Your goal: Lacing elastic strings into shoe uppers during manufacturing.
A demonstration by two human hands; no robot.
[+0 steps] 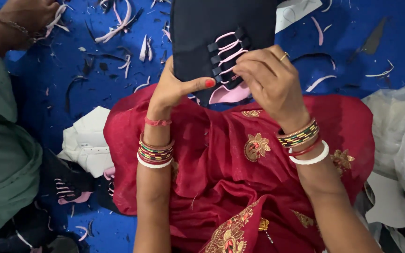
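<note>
Your left hand [176,89] holds the black fabric shoe upper with pink laces [221,42] from its left edge, thumb pressed across the front, the grip pinching the fabric. Your right hand [268,82] has its fingertips [242,70] pressed together on the pink laces [228,49]. The piece sits above your lap, over the red embroidered cloth [240,159]. Another person's hand [22,21] rests on the blue floor [48,79], among pale trimmings [118,26].
</note>
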